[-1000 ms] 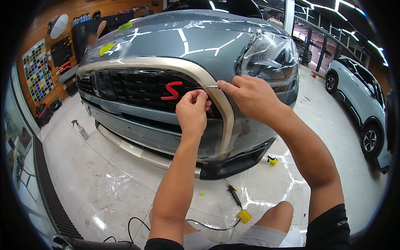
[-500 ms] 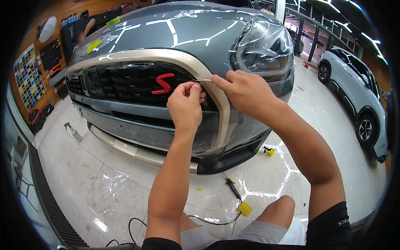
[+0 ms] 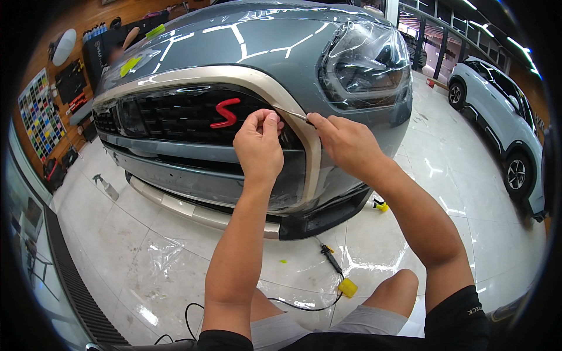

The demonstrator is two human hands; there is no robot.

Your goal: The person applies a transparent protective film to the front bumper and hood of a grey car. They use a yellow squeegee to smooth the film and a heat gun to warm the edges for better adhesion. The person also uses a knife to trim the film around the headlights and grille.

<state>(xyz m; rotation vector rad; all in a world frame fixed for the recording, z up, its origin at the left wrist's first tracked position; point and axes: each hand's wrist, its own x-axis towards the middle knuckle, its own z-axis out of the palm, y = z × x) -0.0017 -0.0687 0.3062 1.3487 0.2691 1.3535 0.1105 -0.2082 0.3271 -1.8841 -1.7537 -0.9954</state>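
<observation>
Right hand lowered, grip holding a thin tool; left hand pinched, contents unclear.

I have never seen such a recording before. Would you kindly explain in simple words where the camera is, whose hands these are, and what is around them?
There is no machine here: these are a person's two bare hands, seen from a camera on that person's own head, looking down. The wide lens bends straight edges.

The right hand holds a thin metal tool near the beige trim around a car's grille. The left hand has its fingers pinched together beside it; whether they hold something, I cannot tell.

On the tiled floor are a spray bottle, a yellow pad and a black handheld tool.
</observation>
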